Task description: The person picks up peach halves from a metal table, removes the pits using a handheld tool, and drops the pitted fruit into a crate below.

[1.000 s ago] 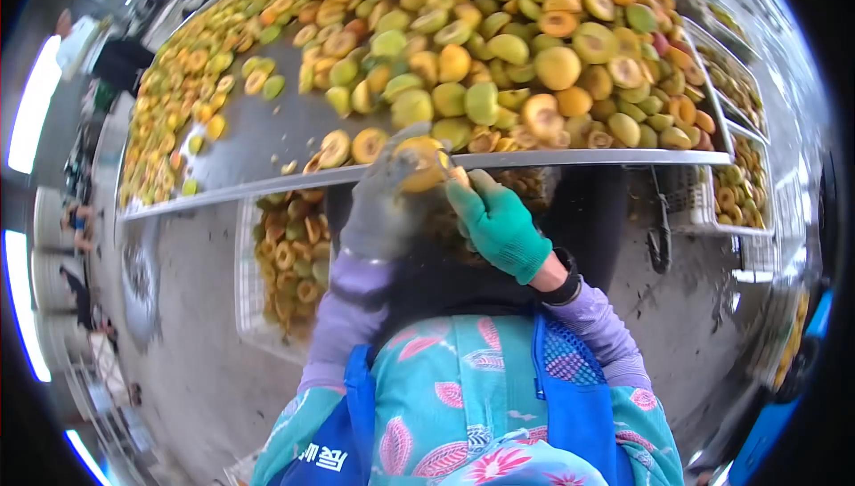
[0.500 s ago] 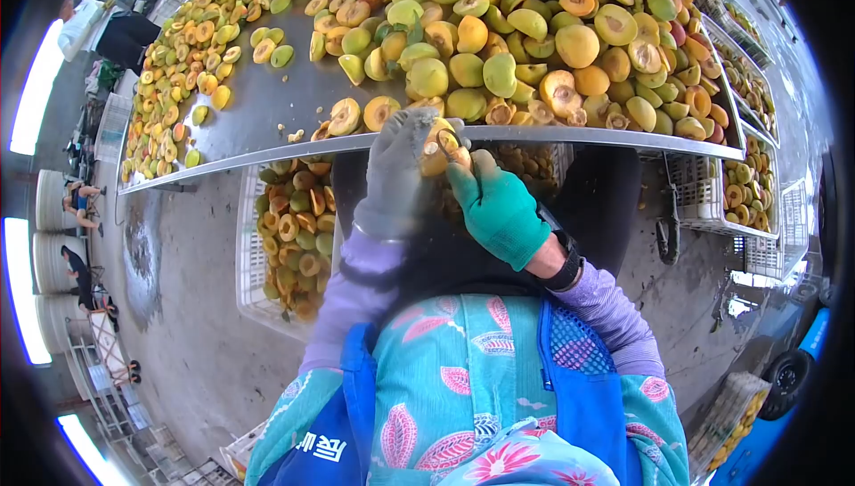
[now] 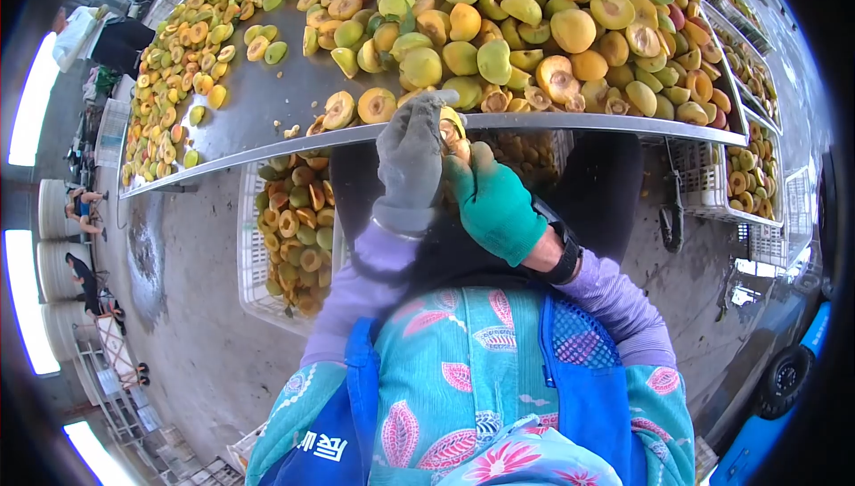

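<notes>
My left hand (image 3: 411, 155), in a grey glove, is closed around a cut apricot (image 3: 452, 127) just below the metal table edge. The fruit's yellow skin and brownish inside show between the fingers. My right hand (image 3: 495, 201), in a green glove with a dark wristband above it, meets the fruit from the right. Its thumb and fingers are pinched together against the cut side; what they hold is hidden. Past the rim of the metal table (image 3: 258, 98), a large pile of apricots (image 3: 499, 27), many of them halved, lies close to both hands.
A white crate (image 3: 254, 250) of cut apricots stands below the table, left of my legs. More crates (image 3: 704, 187) with fruit are stacked at right. People (image 3: 82, 281) sit far left near pale round tubs (image 3: 55, 210). A blue vehicle with a wheel (image 3: 784, 379) stands at lower right.
My left hand has turned around the apricot, now covering more of it, and its blur is gone. Both hands remain together at the table edge. The view has shifted slightly.
</notes>
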`<state>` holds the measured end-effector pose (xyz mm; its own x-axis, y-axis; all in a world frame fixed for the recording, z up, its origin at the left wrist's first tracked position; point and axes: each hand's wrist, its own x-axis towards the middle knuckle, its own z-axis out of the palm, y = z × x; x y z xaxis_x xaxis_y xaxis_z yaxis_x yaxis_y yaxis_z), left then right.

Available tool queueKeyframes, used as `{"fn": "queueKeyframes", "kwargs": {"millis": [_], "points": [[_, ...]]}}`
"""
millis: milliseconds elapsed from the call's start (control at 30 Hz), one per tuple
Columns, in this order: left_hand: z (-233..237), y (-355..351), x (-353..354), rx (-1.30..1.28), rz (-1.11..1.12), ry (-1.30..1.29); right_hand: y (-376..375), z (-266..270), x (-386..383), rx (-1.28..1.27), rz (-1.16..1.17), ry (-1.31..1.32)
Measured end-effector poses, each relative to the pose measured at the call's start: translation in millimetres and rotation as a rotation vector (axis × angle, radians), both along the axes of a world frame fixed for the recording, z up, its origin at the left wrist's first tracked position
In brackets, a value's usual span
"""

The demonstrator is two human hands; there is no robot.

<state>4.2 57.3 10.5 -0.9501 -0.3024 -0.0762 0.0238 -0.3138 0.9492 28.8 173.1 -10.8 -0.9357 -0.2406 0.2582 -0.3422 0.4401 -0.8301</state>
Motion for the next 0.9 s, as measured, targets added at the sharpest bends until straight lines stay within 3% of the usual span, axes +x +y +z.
{"fn": "queueKeyframes", "kwargs": {"millis": [133, 233, 267, 333, 433, 467, 567, 600, 700, 733, 833, 867, 900], "points": [[-2, 5, 1, -0.132, 0.068, 0.087, 0, -7, -4, -0.062, 0.048, -0.062], [-13, -4, -4, -0.267, 0.017, 0.109, -15, -30, -4, -0.295, 0.045, -0.056], [-11, -3, -3, -0.276, 0.003, 0.118, -16, -34, -2, -0.401, 0.078, -0.185], [-5, -3, -5, -0.371, -0.02, 0.157, -17, -31, -2, -0.452, 0.096, -0.18], [-1, -14, -8, -0.222, -0.217, 0.108, -5, -23, -12, -0.53, 0.214, -0.359], [4, -25, -12, -0.574, -0.317, 0.414, -1, -18, -13, -0.555, 0.268, -0.451], [5, -10, -9, -0.089, -0.081, -0.024, -2, 27, -3, -0.687, 0.296, -0.925], [7, -9, -12, -0.095, -0.062, -0.062, -8, 26, -1, -0.877, 0.315, -0.975], [19, -15, -20, -0.687, -0.199, 0.034, -4, 34, -1, -0.815, 0.277, -0.881], [23, -20, -26, -0.959, -0.328, 0.18, -8, 25, 1, -0.809, 0.254, -0.848], [22, -31, -49, -1.428, -0.356, 0.63, -18, 16, -9, -0.836, 0.233, -0.783], [20, -26, -54, -1.35, -0.297, 0.713, -15, 23, -9, -0.879, 0.239, -0.825], [22, -17, -52, -1.105, -0.261, 0.527, -11, 34, -9, -0.922, 0.245, -0.869]]}}
